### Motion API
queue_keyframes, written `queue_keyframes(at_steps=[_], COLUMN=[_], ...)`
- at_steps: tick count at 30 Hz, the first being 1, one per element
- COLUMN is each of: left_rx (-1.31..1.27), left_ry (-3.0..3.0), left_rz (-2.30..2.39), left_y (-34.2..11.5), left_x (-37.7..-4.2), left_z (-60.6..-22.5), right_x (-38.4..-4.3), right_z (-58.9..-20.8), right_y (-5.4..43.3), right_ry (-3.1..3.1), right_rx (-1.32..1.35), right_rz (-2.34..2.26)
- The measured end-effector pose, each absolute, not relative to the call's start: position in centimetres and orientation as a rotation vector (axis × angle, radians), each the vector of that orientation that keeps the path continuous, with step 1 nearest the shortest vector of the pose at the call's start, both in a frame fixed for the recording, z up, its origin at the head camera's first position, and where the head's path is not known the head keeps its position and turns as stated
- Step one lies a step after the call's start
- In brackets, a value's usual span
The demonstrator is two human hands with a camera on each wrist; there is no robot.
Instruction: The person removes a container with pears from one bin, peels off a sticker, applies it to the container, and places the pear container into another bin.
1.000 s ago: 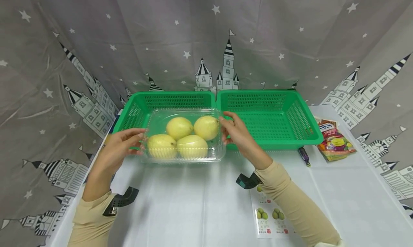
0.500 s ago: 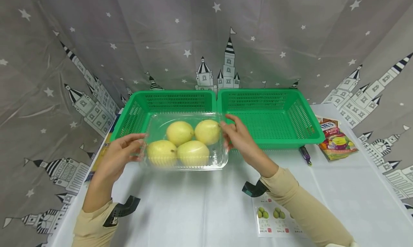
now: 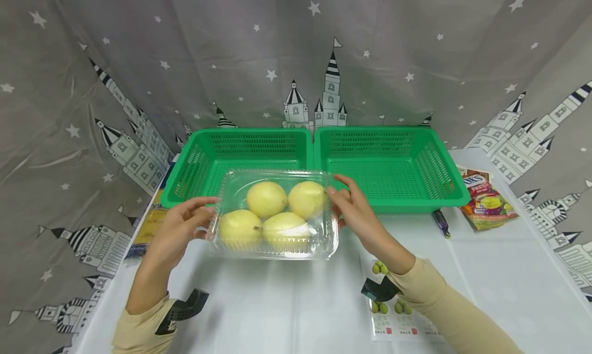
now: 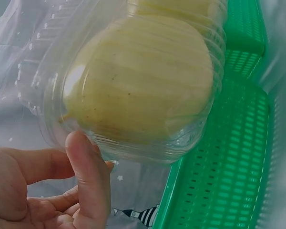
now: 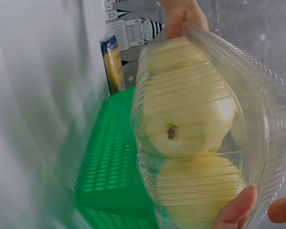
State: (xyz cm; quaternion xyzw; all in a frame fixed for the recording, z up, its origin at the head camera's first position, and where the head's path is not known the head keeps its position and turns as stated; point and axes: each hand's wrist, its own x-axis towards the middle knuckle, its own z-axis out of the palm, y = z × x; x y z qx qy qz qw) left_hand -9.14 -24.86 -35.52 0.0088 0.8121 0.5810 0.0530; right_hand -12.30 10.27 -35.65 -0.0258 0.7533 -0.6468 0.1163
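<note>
A clear plastic clamshell box (image 3: pixel 275 254) with several pale yellow pears (image 3: pixel 266 200) in it is held up in the head view, in front of the green baskets. My left hand (image 3: pixel 179 231) pinches its left end, and my right hand (image 3: pixel 363 218) grips the right end. From the left wrist view, the thumb and fingers of the left hand (image 4: pixel 88 183) meet at a corner of the box, close to one pear (image 4: pixel 143 81). In the right wrist view, the right thumb (image 5: pixel 237 208) presses on the near end; the left hand shows at the far end.
Two green plastic baskets stand side by side at the back, the left one (image 3: pixel 182 182) partly behind the box and the right one (image 3: pixel 444 177) beside it. A red snack bag (image 3: pixel 485 202) and a purple wrapped sweet (image 3: pixel 441 223) lie right. A yellow packet (image 3: pixel 152 223) lies left, a fruit-printed sheet (image 3: pixel 384 323) front right.
Both hands have brought the box of pears down in the view, nearer to me, and a little to the right. More of the left basket and yellow packet now shows. Both hands keep their hold.
</note>
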Motion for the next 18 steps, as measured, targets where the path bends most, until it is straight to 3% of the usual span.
queue_keyframes(at_steps=[18], left_rx=[-0.007], left_ry=[2.431], left_rz=[1.807], left_y=[-23.9], left_x=[-8.1], left_z=[-36.1], right_x=[-10.4], right_z=[-35.9], right_y=[11.4], right_ry=[2.191], right_rx=[-0.097], right_rz=[-1.910])
